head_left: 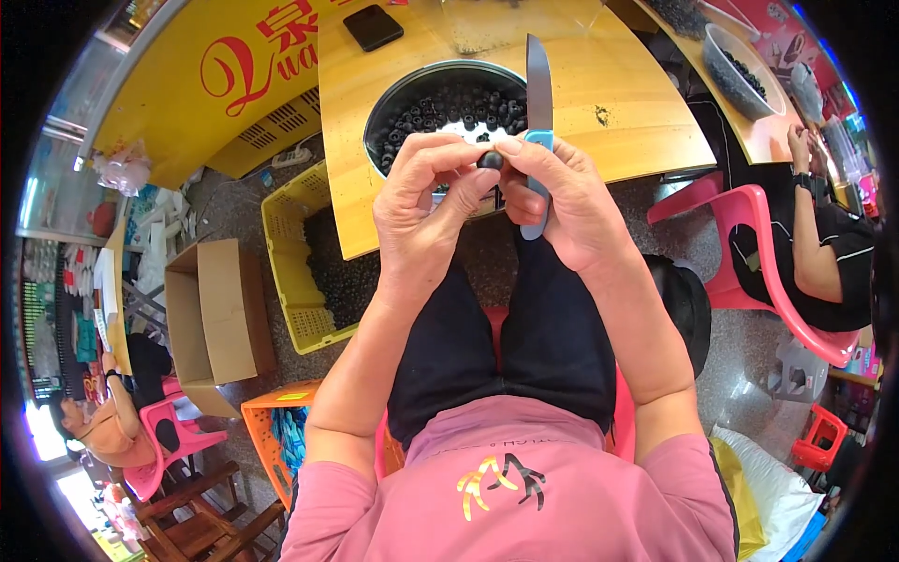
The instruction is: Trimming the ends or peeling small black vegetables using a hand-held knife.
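Cardboard first, from where I watch: one open box (225,309) stands at the left on the floor. Right of it sits one yellow crate (281,253), with a great many loose pieces (346,272) in it, packed too close for me to count. On the tabletop (618,131) lie one phone (373,28) and one bowl (398,89); the bowl holds dozens of black pieces, partly hidden behind the hands. My left hand (426,201) pinches one black piece (489,161) between thumb and fingers, over the bowl's near edge. One knife (539,84), blade up, is gripped by its blue handle in my right hand (562,192), whose fingertips close in at the piece too. Far right, one pale tub (716,70) holds more black ones, uncounted.

As for progress, I judge one piece in hand and plenty remaining, if crate or bowl is the supply (I can't tell which holds finished ones). No blade touches the piece.
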A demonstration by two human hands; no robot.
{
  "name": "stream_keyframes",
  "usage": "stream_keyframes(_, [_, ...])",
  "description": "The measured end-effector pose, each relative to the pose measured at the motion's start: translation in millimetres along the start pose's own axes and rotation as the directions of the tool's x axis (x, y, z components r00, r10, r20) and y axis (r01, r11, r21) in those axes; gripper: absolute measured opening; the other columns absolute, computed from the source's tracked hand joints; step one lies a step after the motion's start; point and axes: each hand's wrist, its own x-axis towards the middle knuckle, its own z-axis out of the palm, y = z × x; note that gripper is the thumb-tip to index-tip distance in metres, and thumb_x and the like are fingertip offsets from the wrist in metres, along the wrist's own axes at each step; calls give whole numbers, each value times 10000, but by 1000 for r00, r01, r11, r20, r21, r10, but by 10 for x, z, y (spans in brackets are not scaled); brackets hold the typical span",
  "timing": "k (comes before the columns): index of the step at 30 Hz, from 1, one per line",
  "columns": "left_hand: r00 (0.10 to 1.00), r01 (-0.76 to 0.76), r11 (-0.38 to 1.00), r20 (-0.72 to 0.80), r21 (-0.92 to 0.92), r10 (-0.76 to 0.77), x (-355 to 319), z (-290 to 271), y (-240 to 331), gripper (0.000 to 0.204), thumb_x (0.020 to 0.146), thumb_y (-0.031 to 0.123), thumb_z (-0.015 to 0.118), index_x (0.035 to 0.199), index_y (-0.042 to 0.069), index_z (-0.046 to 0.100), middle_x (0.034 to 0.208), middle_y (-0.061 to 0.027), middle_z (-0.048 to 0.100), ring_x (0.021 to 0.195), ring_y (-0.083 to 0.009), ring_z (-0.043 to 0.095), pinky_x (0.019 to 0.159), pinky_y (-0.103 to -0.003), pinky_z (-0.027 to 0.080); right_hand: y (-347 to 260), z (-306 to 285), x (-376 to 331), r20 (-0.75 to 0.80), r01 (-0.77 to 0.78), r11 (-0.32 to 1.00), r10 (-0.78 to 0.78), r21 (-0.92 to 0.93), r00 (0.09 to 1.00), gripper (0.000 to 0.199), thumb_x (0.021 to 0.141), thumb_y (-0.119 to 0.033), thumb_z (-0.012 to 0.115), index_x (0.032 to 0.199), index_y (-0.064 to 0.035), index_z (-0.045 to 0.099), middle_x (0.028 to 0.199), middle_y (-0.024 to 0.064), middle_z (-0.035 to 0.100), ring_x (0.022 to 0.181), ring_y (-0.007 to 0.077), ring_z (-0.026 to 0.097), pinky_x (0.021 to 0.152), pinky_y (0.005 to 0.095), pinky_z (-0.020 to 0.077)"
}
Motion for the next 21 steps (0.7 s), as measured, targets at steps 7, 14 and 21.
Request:
stream_keyframes(7, [974, 227, 932, 51, -281, -222, 22, -22, 126, 169, 892, 28, 663, 1052, 4, 615, 1021, -31, 602, 881, -83, 581, 781, -217, 481, 21, 9, -26, 7, 278, 780, -331, -561, 943, 149, 931, -158, 624, 972, -17, 643, 727, -4, 569, 618, 79, 525, 544, 223, 403])
stream_keyframes(14, [953, 304, 923, 67, -235, -297, 25, -44, 153, 189, 927, 89, 635, 1087, 1, 588, 935, -54, 642, 816, -107, 603, 739, -236, 488, -41, -15, -80, 402, 506, 47, -548, -861, 734, 170, 864, -109, 660, 1012, -27, 650, 836, 118, 610, 663, 279, 605, 579, 333, 475])
stream_keyframes(21, [957, 291, 927, 65, -237, -284, 8, -62, 133, 203, 923, 87, 636, 1093, -13, 589, 895, -76, 643, 766, -137, 597, 707, -259, 474, -24, -43, -49, 435, 510, -48, -593, -859, 677, 205, 834, -33, 673, 1038, -34, 656, 784, 103, 596, 614, 246, 587, 547, 316, 459])
